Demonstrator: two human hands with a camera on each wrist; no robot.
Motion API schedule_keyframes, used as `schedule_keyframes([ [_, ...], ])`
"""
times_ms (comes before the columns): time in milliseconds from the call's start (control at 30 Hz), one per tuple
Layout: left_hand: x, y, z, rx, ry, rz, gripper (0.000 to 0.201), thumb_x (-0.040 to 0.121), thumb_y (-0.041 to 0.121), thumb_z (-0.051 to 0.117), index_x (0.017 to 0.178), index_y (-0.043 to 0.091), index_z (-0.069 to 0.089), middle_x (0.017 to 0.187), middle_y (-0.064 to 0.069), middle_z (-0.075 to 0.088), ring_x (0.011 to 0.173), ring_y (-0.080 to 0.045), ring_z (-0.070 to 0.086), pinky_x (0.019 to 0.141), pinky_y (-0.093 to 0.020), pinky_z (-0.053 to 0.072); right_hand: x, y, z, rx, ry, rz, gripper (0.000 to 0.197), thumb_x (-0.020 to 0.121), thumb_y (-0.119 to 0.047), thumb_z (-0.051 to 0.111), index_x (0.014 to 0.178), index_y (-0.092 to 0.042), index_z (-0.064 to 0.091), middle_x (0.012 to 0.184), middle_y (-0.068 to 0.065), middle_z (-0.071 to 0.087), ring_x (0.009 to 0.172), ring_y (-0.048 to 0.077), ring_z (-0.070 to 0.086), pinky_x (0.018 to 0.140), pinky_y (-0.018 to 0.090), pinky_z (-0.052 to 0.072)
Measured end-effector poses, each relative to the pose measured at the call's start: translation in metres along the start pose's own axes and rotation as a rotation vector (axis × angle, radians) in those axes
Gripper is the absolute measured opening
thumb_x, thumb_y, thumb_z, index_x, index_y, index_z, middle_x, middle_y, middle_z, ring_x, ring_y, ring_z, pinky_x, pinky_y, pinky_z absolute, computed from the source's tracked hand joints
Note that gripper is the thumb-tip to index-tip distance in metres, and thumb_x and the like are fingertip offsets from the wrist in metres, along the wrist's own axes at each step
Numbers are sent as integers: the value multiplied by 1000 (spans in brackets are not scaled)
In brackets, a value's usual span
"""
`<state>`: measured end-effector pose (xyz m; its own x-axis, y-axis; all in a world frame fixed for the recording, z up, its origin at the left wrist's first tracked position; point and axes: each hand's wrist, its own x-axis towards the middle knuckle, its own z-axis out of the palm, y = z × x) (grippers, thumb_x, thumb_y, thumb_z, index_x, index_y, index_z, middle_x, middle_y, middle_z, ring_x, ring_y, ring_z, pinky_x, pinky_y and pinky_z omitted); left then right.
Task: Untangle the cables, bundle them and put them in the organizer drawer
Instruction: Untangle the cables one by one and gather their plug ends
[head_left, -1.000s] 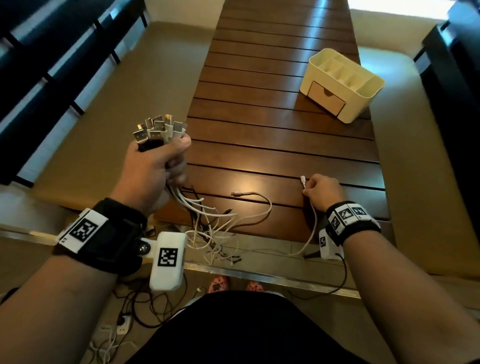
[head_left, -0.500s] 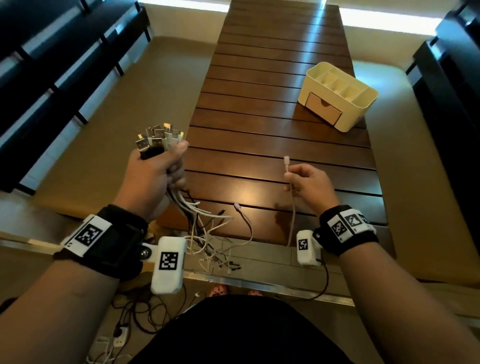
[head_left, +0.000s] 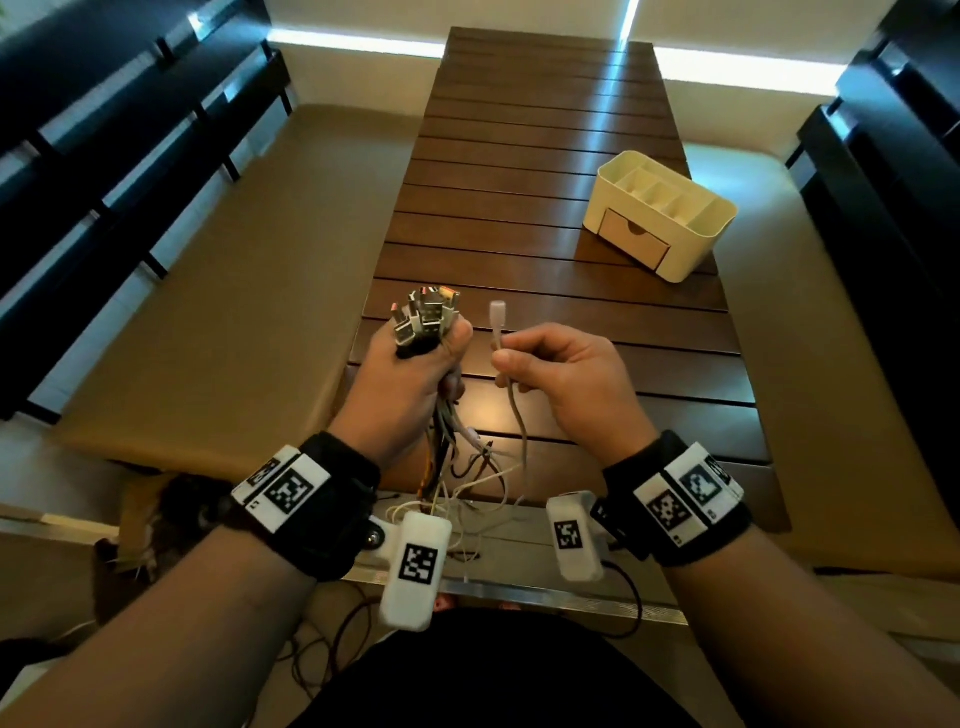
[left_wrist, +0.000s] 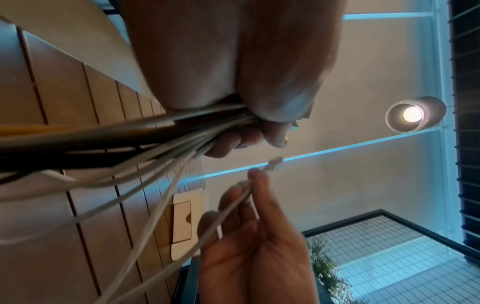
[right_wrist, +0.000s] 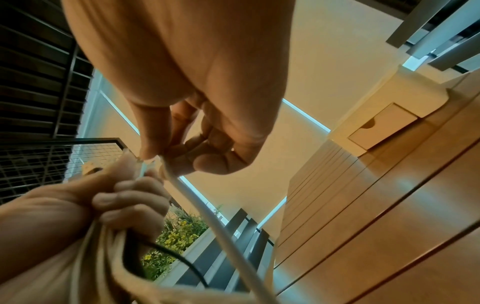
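Our left hand (head_left: 410, 379) fists the cables (head_left: 423, 317) near the organizer (head_left: 670, 218), our right hand (head_left: 566, 379) pinches a loose cable (head_left: 497, 317) beside them; dangling tails could snag and retangle.

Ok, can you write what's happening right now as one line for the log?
left hand: grips bunch of USB cable plugs | right hand: pinches single white cable beside bunch | cream organizer's wooden drawer: closed

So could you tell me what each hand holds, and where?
Left hand grips the cable bundle below its USB plugs; right hand pinches one white cable below its connector.
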<state>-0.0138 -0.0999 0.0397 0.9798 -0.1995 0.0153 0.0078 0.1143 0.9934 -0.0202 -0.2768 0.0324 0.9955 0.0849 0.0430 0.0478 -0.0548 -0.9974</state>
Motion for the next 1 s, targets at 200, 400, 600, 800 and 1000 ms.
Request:
schedule_keyframes([
  [200,-1,2,10,-9,14,29,19,95,19,58,110,7,60,76,1,57,64,-11,52,56,-24,49,-2,-4,11,118,-14,-84,9,86,5,68,90,-4,68,76,-2,70,69,7,65,65,18,52],
  [400,-1,2,9,-80,-19,35,32,93,25,62,104,-4,58,77,-7,54,66,-18,49,57,-27,46,-6,-7,15,162,-31,-120,17,88,8,63,97,-6,70,85,1,71,79,12,67,74,23,56],
  [600,1,-1,9,-193,-55,26,31,74,41,84,87,18,67,78,-4,55,70,-22,51,56,-29,45,-11,-5,20,40,-7,-179,17,87,-12,69,100,-2,72,92,20,69,87,38,67,79,57,57],
  [800,1,4,13,-197,-82,56,13,88,19,68,90,10,59,75,1,56,68,-12,55,57,-25,48,-19,-7,26,77,71,-183,9,91,-13,67,98,-16,71,87,15,72,77,46,66,68,66,53],
  [1000,-1,6,15,-193,-63,70,11,93,20,62,89,10,57,78,-2,52,69,-17,51,60,-31,46,-20,-16,23,8,44,-181,11,92,-7,66,96,-17,64,87,11,70,79,27,71,71,40,61],
])
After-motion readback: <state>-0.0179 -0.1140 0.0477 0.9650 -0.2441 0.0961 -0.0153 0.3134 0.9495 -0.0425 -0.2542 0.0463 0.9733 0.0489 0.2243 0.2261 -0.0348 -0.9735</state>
